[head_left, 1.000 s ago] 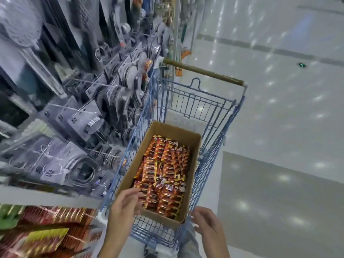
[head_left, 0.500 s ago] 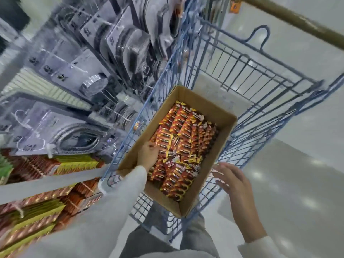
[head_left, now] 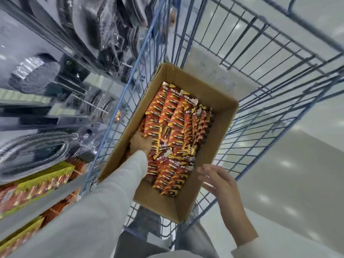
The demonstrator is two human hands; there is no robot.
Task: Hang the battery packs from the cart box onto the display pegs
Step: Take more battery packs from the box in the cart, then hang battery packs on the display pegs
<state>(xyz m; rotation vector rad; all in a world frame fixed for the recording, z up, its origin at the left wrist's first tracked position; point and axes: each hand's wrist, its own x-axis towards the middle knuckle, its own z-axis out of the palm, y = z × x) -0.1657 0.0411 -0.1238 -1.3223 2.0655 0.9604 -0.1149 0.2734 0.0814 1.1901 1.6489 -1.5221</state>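
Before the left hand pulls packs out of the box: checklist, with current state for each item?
1. Left hand down in the box, on the battery packs: ok.
2. Firm grip on a pack: cannot tell, the fingers are buried among the packs.
3. Right hand free to steady the box: ok, fingers spread, holding nothing, by the near right wall.
4. Box sitting inside the cart, top open: ok.
5. Free peg on the display to the left: cannot tell, that area is blurred.
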